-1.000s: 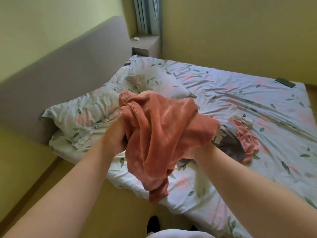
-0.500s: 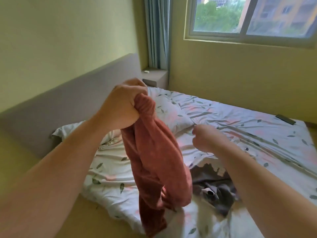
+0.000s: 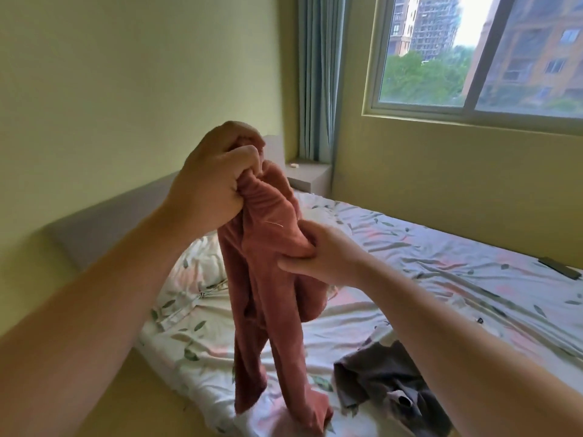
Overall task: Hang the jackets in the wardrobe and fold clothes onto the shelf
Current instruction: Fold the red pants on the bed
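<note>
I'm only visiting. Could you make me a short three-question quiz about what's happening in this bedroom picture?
1. True or false: the left hand alone holds the pink garment.
2. Where does the grey garment lie? A) on the bed B) on the windowsill C) on the floor
3. Fill in: the pink garment's top end is gripped by the ____ hand.
Key: 1 false, the right hand pinches it lower down; 2 A; 3 left.
</note>
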